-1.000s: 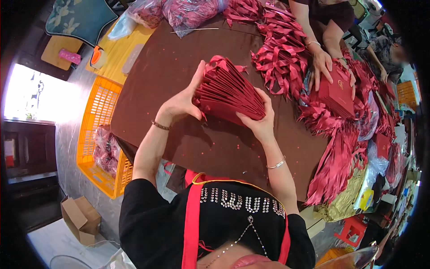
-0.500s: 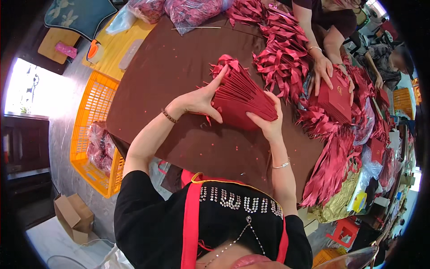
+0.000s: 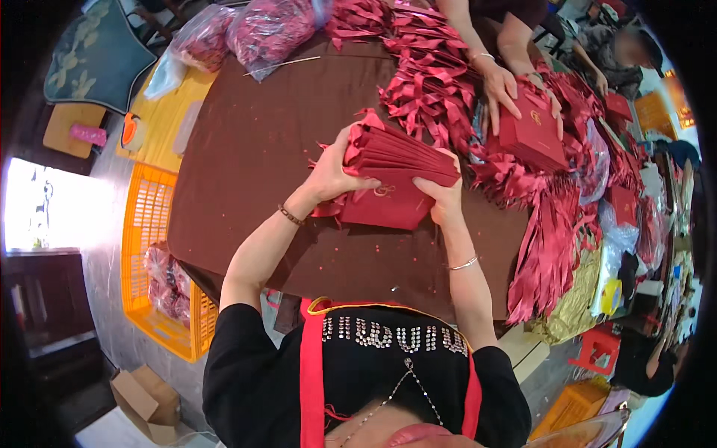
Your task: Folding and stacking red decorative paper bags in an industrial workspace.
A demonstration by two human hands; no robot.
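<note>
While your left fingers (image 3: 363,184) and right fingers (image 3: 431,187) grip a red stack (image 3: 388,209) | at right, ribbons (image 3: 549,257) crowd your worktop (image 3: 276,142).

White glare pours through a bright opening (image 3: 41,209), perhaps a doorway, at left; below it stands a dark panel (image 3: 56,321); the grey floor (image 3: 110,299) runs beside it; a leaf-patterned blue chair back (image 3: 97,56), pale wooden side table (image 3: 160,123) and brown-covered table (image 3: 246,172) follow; a red plastic stool (image 3: 601,340) stands right.
</note>
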